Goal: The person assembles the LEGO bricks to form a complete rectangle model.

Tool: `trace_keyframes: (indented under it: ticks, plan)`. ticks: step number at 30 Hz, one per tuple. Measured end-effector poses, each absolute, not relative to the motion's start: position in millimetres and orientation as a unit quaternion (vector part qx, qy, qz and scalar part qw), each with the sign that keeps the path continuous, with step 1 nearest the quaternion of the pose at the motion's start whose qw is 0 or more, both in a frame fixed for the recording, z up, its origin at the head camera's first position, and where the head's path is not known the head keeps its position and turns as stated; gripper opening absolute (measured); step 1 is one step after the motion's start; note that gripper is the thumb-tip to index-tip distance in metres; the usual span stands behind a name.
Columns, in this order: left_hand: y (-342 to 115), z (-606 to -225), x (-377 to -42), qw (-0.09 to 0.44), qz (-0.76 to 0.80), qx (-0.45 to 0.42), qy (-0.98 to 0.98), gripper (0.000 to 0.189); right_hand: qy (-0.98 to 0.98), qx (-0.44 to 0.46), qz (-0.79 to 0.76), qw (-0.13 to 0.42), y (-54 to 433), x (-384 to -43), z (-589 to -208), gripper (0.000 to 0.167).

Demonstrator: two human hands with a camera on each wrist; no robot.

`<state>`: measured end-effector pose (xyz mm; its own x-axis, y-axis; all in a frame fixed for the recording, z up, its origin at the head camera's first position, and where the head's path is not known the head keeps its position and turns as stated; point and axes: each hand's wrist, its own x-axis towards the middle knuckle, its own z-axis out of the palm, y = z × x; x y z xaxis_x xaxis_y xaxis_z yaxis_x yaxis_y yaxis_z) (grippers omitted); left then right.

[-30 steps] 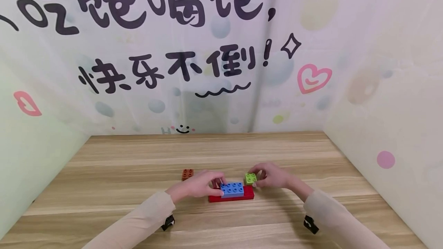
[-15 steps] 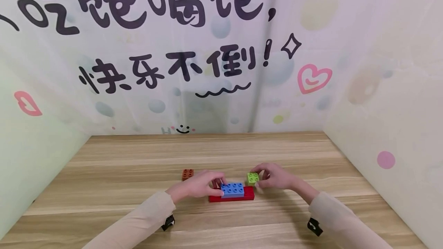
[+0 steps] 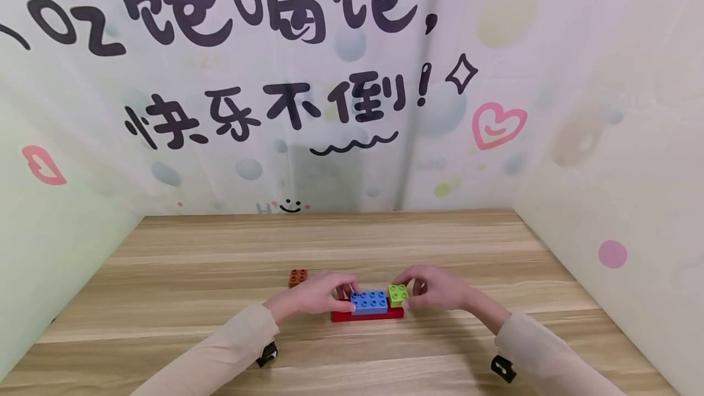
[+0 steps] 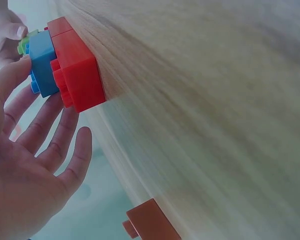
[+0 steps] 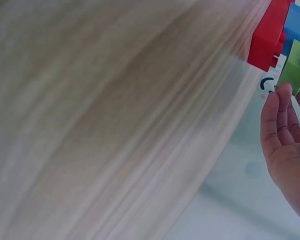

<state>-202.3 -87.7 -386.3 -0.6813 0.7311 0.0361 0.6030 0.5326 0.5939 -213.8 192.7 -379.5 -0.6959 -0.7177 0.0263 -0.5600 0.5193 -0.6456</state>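
Note:
My left hand (image 3: pixel 319 293) holds the blue building brick (image 3: pixel 370 303) at its left end, thumb at the near side and fingers behind. That eight-stud brick sits on a long red base (image 3: pixel 367 317), which shows a seam across it in the left wrist view. Between thumb and fingers, my right hand (image 3: pixel 440 288) pinches a small lime-green brick (image 3: pixel 398 295) at the right end of the red base, beside the blue one. In the right wrist view the green brick (image 5: pixel 293 70) stands tilted, close over the red studs.
An orange-brown four-stud brick (image 3: pixel 299 277) lies on the wooden table (image 3: pixel 220 249), behind my left wrist. Printed curtains (image 3: pixel 352 182) close off the back and both sides. Black straps or mounts (image 3: pixel 267 354) sit under both sleeves.
My right hand first shifts slightly right with the green brick, then brings it left and nearer, over the red base's right end. The left hand and the blue brick stay put.

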Motion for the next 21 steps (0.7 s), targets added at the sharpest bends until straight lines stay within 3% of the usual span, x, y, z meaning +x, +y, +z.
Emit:
trace_keyframes:
  ticks: [21]
  plan:
    - [-87.8, -386.6, -202.4, 0.110, 0.299, 0.387, 0.865, 0.022, 0.847, -0.419, -0.320, 0.067, 184.2, -207.3, -386.9, 0.035]
